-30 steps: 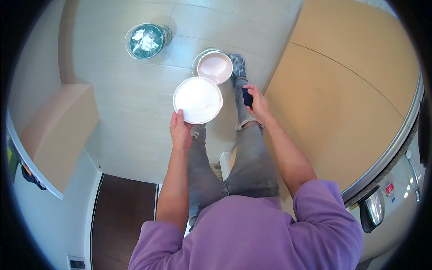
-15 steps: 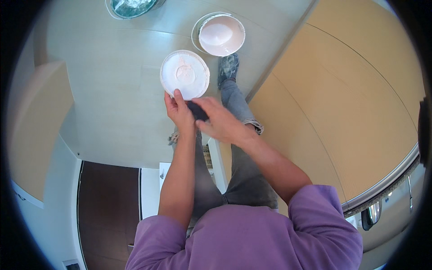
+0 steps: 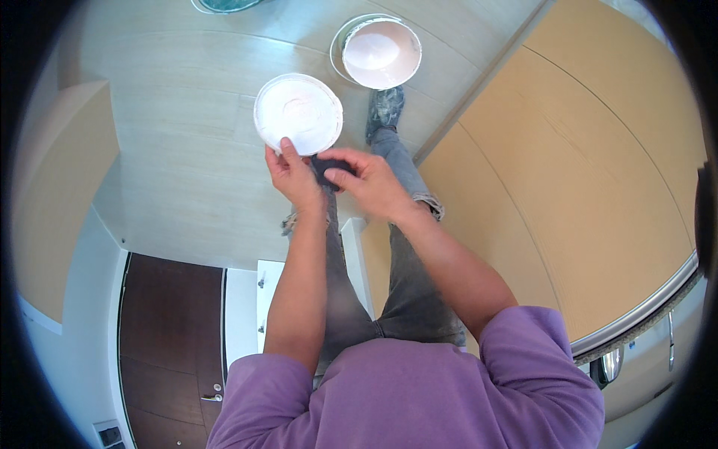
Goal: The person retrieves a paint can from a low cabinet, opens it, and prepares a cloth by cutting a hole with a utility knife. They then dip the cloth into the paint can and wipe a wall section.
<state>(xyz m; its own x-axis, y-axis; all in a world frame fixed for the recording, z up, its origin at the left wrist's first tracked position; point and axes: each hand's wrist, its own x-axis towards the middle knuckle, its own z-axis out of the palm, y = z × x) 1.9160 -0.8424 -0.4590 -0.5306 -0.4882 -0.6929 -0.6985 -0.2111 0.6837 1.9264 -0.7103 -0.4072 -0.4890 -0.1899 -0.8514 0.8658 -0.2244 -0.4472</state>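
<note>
My left hand (image 3: 294,173) grips the near rim of a white round bucket lid (image 3: 299,112), thumb on top. The lid is held up and faces me, with faint pinkish smears on it. Just right of it, my right hand (image 3: 372,182) curls its fingers and thumb round a small dark object (image 3: 334,172), close to the lid's lower edge. What kind of object this is does not show, as the fingers cover part of it. An uncovered white bucket (image 3: 383,54) with pale pink paint or plaster inside stands on the floor beyond my right foot.
A green bucket (image 3: 224,4) is cut off by the upper edge. My right shoe (image 3: 385,112), splashed with paint, stands close to the white bucket. Tan panels (image 3: 553,165) rise along the right side. A dark brown door (image 3: 176,337) is at the lower left.
The lid and both hands have shifted slightly up and left, and the lid's smears look fainter. My right hand's fingers have moved over the dark object. The view has tilted a little.
</note>
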